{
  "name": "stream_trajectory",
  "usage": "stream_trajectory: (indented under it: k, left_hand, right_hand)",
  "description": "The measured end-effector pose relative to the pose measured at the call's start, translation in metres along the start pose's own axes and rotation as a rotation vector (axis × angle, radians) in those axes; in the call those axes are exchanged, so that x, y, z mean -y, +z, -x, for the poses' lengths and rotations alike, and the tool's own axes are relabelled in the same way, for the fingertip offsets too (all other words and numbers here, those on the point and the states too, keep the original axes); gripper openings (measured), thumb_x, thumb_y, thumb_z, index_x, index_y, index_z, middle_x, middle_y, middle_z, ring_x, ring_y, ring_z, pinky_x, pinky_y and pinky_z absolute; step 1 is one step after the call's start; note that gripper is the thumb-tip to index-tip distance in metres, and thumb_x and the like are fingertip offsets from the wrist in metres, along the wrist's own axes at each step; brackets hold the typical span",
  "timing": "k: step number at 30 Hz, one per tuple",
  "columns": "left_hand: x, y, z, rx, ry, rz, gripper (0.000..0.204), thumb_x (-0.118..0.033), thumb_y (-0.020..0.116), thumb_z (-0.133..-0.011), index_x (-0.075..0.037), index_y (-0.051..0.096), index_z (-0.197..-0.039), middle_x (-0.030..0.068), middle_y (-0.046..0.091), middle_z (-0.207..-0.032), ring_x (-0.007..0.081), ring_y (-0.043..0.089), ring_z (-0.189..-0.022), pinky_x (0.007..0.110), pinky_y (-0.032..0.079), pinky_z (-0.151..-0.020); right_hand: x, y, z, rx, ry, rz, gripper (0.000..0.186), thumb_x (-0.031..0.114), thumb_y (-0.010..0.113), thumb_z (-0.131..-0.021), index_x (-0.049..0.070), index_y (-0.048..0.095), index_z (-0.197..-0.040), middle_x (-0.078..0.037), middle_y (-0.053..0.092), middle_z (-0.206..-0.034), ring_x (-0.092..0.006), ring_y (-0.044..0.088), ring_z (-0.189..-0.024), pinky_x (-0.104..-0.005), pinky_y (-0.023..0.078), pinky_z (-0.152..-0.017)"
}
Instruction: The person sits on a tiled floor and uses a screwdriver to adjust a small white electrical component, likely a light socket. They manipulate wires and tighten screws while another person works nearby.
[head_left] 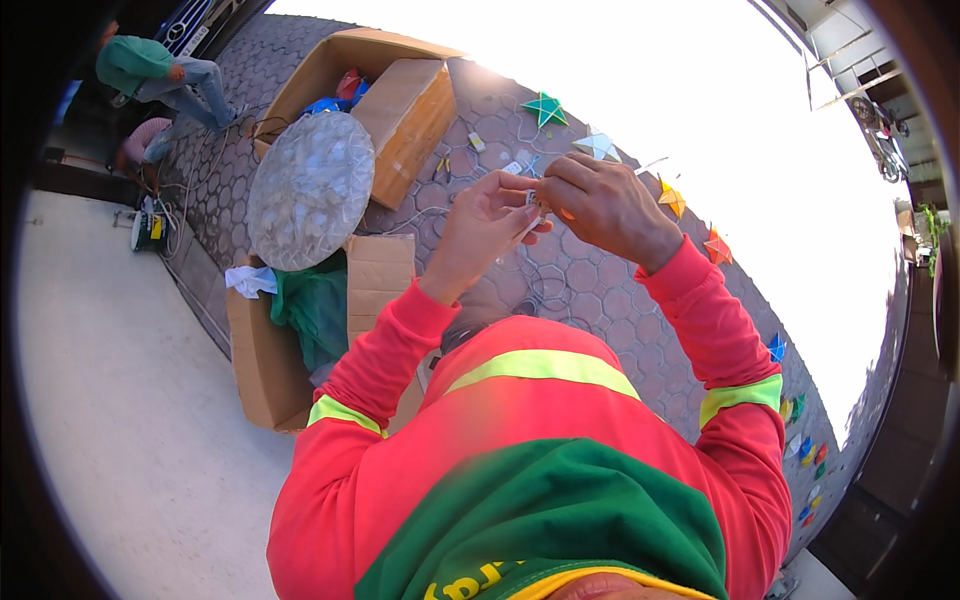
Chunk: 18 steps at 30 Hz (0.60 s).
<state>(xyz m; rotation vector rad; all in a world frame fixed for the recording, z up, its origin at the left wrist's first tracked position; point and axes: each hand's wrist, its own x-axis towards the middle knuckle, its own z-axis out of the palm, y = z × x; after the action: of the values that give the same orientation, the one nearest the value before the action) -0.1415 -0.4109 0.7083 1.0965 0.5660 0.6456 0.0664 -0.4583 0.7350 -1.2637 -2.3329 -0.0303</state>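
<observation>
Both hands meet in front of my chest over a small white piece [532, 198], too small to name surely. My left hand [478, 222] is closed, pinching it between thumb and fingers. From above and the right, my right hand [612, 208] bends its fingers over the same piece; its fingertips are partly hidden. Thin wires [540, 285] lie loosely on the paving below the hands. Just beyond the hands, on the ground, are a white block-like thing [515, 168] and a small yellow-handled tool [443, 165].
Star lanterns, green [545, 109], yellow [671, 198], orange [717, 246], line the sunlit edge at right. At left stand open cardboard boxes [415, 120], a round plastic-wrapped disc [312, 190] and green netting [312, 315]. Two people [150, 70] are at far left near a vehicle.
</observation>
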Motion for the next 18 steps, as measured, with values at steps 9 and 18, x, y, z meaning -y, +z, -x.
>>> stream_trajectory:
  k: [9, 18]
  left_hand:
    - [-0.001, -0.016, 0.003, 0.166, -0.143, 0.251, 0.037, 0.003, 0.063, -0.094, -0.002, 0.053, -0.129, 0.0134, 0.069, -0.112, 0.0221, 0.072, -0.097, 0.025, 0.055, -0.072]
    - [0.002, -0.008, 0.006, 0.055, -0.03, 0.189, 0.032, 0.003, 0.063, -0.094, -0.001, 0.054, -0.125, 0.0137, 0.069, -0.109, 0.0226, 0.072, -0.094, 0.027, 0.058, -0.078]
  right_hand:
    - [0.002, -0.006, 0.001, 0.024, 0.088, -0.066, 0.024, 0.009, 0.077, -0.081, 0.01, 0.066, -0.102, -0.002, 0.063, -0.093, -0.0195, 0.066, -0.081, -0.032, 0.056, -0.06]
    - [0.007, -0.008, -0.007, 0.009, 0.053, -0.071, 0.021, 0.007, 0.076, -0.08, 0.01, 0.064, -0.097, -0.003, 0.062, -0.093, -0.0207, 0.066, -0.078, -0.0328, 0.057, -0.061]
